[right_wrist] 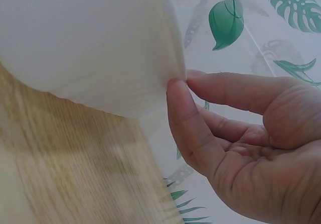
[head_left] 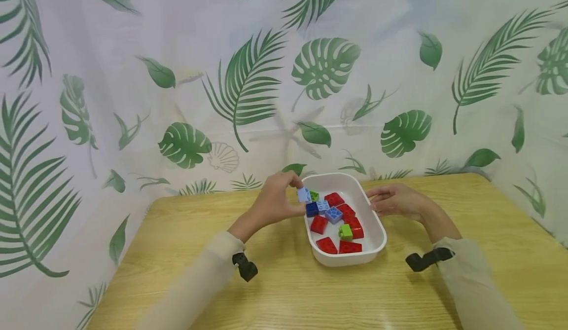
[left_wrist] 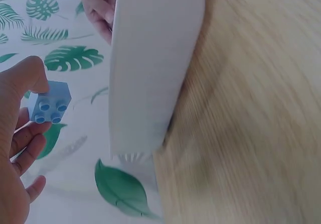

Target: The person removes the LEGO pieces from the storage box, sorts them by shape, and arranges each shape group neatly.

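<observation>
My left hand (head_left: 279, 199) pinches a light blue toy brick (left_wrist: 51, 102) between thumb and fingers, its studs facing the camera in the left wrist view. The brick is at the left rim of a white plastic tub (head_left: 374, 243). On the opposite side, my right hand (right_wrist: 241, 133) pinches the tub's rim between thumb and forefinger. Inside the tub lie several red bricks (head_left: 326, 245), a dark blue brick (head_left: 312, 209), light blue bricks (head_left: 334, 215), a lime green brick (head_left: 345, 232) and a green brick (head_left: 314, 196), partly hidden behind the held one.
The tub stands on a wooden table (head_left: 266, 290), towards its back edge. Behind the table hangs a white sheet (head_left: 266, 14) printed with green leaves. A black strap with a small camera (head_left: 245, 267) is on the left wrist, another black camera (head_left: 428, 259) on the right.
</observation>
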A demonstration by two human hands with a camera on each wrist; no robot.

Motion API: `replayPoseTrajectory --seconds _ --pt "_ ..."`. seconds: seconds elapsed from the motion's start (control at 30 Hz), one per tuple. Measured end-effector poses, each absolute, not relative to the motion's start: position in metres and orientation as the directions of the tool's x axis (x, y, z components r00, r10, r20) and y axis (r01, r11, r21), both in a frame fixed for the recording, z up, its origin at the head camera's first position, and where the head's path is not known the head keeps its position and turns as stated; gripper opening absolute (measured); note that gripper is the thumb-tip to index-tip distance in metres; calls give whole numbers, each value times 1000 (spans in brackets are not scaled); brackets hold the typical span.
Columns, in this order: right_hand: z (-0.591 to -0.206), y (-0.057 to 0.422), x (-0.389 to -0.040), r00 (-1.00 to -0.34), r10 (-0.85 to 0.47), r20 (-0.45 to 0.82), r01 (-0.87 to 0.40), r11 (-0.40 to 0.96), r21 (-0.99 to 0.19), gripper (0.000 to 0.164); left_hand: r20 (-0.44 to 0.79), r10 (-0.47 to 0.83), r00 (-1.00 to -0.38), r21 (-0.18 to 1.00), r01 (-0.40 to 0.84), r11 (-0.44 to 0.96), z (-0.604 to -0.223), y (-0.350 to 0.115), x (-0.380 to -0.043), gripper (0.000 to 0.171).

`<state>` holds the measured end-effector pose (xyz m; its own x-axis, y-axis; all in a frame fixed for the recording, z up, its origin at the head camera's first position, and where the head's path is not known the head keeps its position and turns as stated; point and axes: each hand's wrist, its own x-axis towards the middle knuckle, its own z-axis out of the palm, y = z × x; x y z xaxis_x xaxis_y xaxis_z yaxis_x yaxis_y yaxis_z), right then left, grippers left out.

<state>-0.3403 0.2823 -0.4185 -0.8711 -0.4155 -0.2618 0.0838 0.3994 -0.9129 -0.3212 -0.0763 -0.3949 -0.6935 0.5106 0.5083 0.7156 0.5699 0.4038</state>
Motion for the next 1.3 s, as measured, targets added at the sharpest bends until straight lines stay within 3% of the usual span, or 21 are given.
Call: replayPoseTrajectory --seconds 0.3,0.67,1.03,1.3 --pt "-419 282 -342 -872 -407 -270 89 412 -907 57 541 563 -624 177 740 649 -385 -121 -329 29" --pt "-417 280 -340 -875 -397 -277 100 412 -906 59 419 560 -714 27 627 779 -394 -172 -339 32" --pt "-417 278 -341 -872 -407 -271 94 404 -910 59 349 497 -795 -23 522 852 -419 -225 -350 27" --pt "-419 280 -342 -870 -413 -270 84 416 -906 60 306 454 -837 -21 471 882 -434 -257 -348 33"
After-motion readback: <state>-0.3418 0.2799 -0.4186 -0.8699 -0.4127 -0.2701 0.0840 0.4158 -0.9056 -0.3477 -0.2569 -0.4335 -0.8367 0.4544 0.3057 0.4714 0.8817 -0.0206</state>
